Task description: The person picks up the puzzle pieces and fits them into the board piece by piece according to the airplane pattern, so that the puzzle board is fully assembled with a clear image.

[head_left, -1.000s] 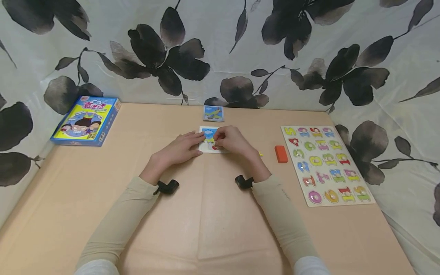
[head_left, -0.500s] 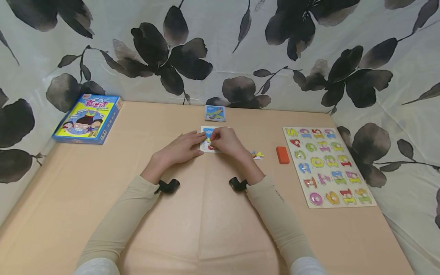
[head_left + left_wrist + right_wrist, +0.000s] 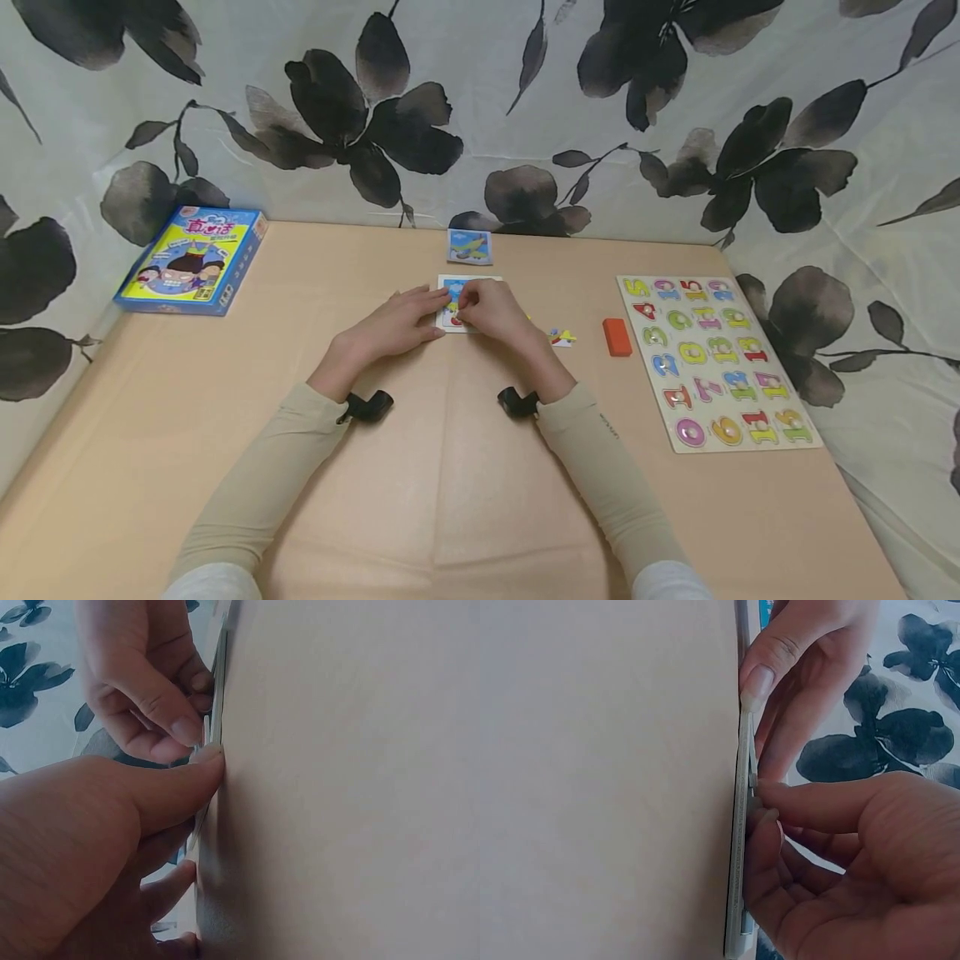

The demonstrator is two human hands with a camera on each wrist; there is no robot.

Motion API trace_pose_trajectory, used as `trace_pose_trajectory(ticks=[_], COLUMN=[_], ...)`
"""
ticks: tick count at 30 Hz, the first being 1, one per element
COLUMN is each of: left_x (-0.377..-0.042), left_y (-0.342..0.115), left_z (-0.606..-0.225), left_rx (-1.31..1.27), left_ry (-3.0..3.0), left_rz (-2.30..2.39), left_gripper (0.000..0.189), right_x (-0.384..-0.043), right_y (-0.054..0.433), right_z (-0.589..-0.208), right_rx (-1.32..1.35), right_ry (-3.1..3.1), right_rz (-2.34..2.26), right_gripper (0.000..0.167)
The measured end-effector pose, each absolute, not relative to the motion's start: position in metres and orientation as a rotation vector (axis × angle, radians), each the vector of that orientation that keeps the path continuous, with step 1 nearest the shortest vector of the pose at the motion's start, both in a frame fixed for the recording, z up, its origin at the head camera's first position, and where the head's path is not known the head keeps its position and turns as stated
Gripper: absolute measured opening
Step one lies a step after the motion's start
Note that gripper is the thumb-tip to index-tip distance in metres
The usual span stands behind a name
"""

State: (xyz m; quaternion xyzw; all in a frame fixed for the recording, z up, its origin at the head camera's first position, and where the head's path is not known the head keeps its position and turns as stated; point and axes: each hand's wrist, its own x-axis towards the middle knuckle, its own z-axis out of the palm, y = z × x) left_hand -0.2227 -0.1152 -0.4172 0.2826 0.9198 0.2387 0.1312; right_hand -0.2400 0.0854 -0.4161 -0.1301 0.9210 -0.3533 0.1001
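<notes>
A small blue-and-white picture puzzle board (image 3: 450, 319) lies at the table's far middle, largely covered by both hands. My left hand (image 3: 397, 322) rests on its left side, fingers extended over the picture and thumb at the near edge. With thumb and index finger, my right hand (image 3: 497, 310) pinches a small puzzle piece against the board; the piece is mostly hidden. From the right wrist view, the board (image 3: 739, 847) appears edge-on, the right fingers (image 3: 810, 806) bent at its surface. Colourful loose puzzle pieces (image 3: 562, 337) lie just right of the right hand.
Behind the board lies a small blue picture card (image 3: 469, 247) with a yellow plane-like shape. On the right are an orange-red block (image 3: 617, 337) and a white board of colourful shapes (image 3: 701, 354). A blue-and-yellow box (image 3: 191, 262) sits far left. A floral cloth (image 3: 510, 108) hangs behind.
My right hand has shifted a little left over the board, uncovering the loose pieces beside it. The left hand keeps its place; over the last half second almost nothing moves.
</notes>
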Motion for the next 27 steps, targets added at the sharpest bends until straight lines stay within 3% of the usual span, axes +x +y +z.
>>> trace_pose_trajectory(ticks=[10,27], left_x=[-0.222,-0.221], left_y=[-0.115,-0.115], left_z=[-0.418,-0.417], left_rx=[0.822,0.869], left_ry=[2.67,2.686], left_rz=[0.7,0.593], left_gripper=[0.062,0.055], right_x=[-0.24,-0.246], right_y=[0.087,0.124], right_z=[-0.419,-0.408], right_rx=[-0.34,-0.44], right_ry=[2.729,2.537], right_rz=[-1.029,-1.115], right_gripper=[0.011,0.006])
